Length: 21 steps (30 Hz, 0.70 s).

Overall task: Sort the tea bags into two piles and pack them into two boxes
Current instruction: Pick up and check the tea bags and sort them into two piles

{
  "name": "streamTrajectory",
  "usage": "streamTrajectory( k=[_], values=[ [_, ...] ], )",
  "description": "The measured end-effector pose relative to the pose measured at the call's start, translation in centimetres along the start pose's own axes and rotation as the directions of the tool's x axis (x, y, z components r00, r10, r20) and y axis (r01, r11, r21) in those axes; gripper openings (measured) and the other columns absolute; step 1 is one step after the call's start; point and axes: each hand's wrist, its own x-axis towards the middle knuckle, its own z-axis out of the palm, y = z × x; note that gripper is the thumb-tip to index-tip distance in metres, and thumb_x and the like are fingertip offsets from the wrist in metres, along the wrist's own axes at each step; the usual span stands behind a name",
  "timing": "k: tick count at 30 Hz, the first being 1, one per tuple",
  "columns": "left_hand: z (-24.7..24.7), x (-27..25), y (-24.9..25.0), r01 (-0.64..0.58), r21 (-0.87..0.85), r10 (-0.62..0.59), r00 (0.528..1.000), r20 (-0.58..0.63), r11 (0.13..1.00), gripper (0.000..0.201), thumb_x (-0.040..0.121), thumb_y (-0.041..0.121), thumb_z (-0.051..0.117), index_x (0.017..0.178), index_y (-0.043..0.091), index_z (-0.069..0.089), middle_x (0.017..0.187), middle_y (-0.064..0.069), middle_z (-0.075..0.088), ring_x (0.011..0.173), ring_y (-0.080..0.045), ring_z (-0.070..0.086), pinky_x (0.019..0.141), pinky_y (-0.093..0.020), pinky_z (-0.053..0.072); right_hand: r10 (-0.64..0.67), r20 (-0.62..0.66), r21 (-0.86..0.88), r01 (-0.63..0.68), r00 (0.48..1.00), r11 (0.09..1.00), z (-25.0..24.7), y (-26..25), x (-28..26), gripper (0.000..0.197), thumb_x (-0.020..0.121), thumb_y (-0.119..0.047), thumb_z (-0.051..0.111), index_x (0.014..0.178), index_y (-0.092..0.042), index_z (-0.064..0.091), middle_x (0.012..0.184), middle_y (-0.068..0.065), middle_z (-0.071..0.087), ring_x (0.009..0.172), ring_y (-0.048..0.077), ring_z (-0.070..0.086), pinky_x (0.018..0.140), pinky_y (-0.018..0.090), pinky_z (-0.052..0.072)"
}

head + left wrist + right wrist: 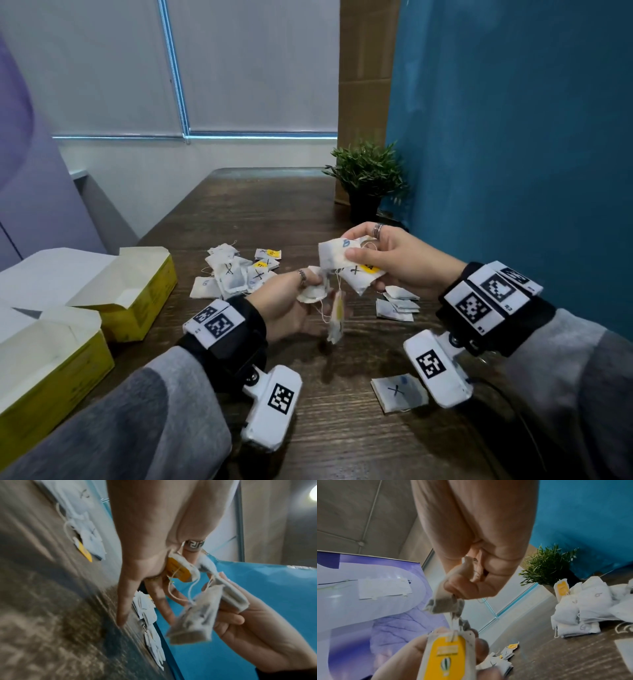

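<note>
Above the table's middle, my right hand (352, 251) grips a bunch of white tea bags (346, 265), one marked X with a yellow tag. My left hand (315, 286) pinches a tea bag (310, 294) just left of them. Strings join the two bunches, and another bag (337, 320) dangles below. In the left wrist view my left hand (171, 566) pinches a yellow-tagged bag (180, 569). The right wrist view shows my right hand (471, 580) holding its bags (443, 601). Two open yellow boxes (144, 298) (58, 370) stand at the left.
A loose heap of tea bags (233, 274) lies mid-table beyond my left hand. A small stack (397, 303) sits under my right hand, and a single X-marked bag (399, 392) lies nearer me. A potted plant (368, 178) stands by the blue wall (513, 137).
</note>
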Motion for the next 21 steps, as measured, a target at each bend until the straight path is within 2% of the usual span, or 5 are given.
streamTrajectory(
  k=[2,4,10,17,21],
  values=[
    [-0.3,-0.6,-0.1,0.045,-0.044,-0.042,0.996,0.073,0.998,0.036,0.086,0.020,0.041,0.118,0.012,0.056,0.108,-0.015,0.063,0.094,-0.032,0.060,0.094,-0.055,0.042,0.010,-0.012,0.010,-0.010,1.000,1.000,0.1,0.2,0.1,0.009,0.090,-0.015,0.060,0.096,-0.022,0.057,0.066,0.003,0.050,0.053,0.011,0.048,0.037,0.016,0.041],
    [-0.5,-1.3,0.0,0.081,-0.041,-0.077,0.993,0.093,0.996,0.035,0.083,0.031,0.048,0.108,0.008,0.056,0.088,-0.012,0.067,0.067,-0.025,0.064,0.085,-0.056,0.048,0.020,-0.022,-0.002,-0.020,1.000,1.000,0.1,0.4,0.0,0.009,0.090,-0.015,0.060,0.094,-0.022,0.058,0.064,0.003,0.049,0.050,0.010,0.047,0.037,0.017,0.040],
    [-0.3,-2.0,0.8,0.103,-0.058,-0.096,0.989,0.116,0.993,0.064,0.072,0.067,0.046,0.104,0.014,0.062,0.085,-0.009,0.062,0.063,-0.020,0.064,0.049,-0.025,0.053,0.012,-0.030,-0.068,-0.014,0.999,0.998,0.9,0.6,-0.1,0.014,0.086,-0.017,0.066,0.098,-0.021,0.060,0.066,0.002,0.051,0.045,0.004,0.048,0.038,0.016,0.038],
    [0.1,-1.6,0.6,-0.136,-0.046,0.129,0.982,-0.138,0.990,0.012,0.089,0.015,0.057,0.098,0.009,0.062,0.071,-0.004,0.065,0.054,-0.008,0.061,0.038,-0.015,0.040,0.071,0.179,0.102,-0.090,0.981,0.991,1.4,0.6,-1.0,0.041,0.086,0.001,0.061,0.125,-0.005,0.049,0.086,0.005,0.066,0.063,0.007,0.064,0.047,0.018,0.048],
    [-1.2,-1.9,1.2,-0.170,-0.028,0.158,0.955,-0.252,0.985,0.015,0.089,0.013,0.058,0.104,0.008,0.058,0.070,-0.006,0.060,0.048,-0.008,0.061,0.037,-0.015,0.040,-0.120,-0.048,-0.220,0.107,0.992,0.970,0.5,0.4,-1.8,0.041,0.073,0.004,0.075,0.102,-0.020,0.060,0.087,0.000,0.062,0.079,0.017,0.059,0.070,0.028,0.052]
  ],
)
